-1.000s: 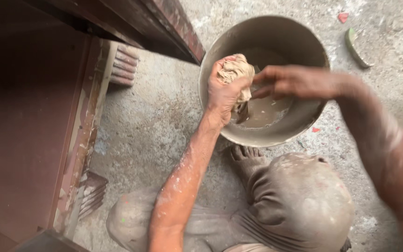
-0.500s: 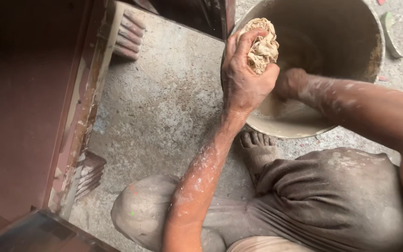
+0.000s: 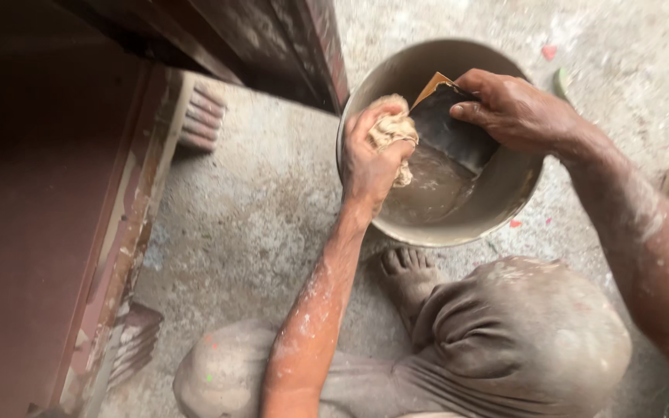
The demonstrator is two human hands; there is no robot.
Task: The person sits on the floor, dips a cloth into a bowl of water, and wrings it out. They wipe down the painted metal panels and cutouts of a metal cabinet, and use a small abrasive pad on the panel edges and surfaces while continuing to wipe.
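Rough grey concrete floor (image 3: 257, 209), pitted and dusty, pale smears toward upper right. Round metal basin (image 3: 505, 209) standing on it, upper middle, murky water inside. Bare foot (image 3: 408, 271) flat on floor just below basin's rim, toes nearly touching it. Dark reddish-brown metal door frame (image 3: 129, 232) along left side. Small red chip (image 3: 549, 52) and green chip (image 3: 560, 81) lying at upper right, near basin.

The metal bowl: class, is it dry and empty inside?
No: the metal bowl holds murky water, and the right hand dips a dark sheet into it while the left hand squeezes a wet rag.
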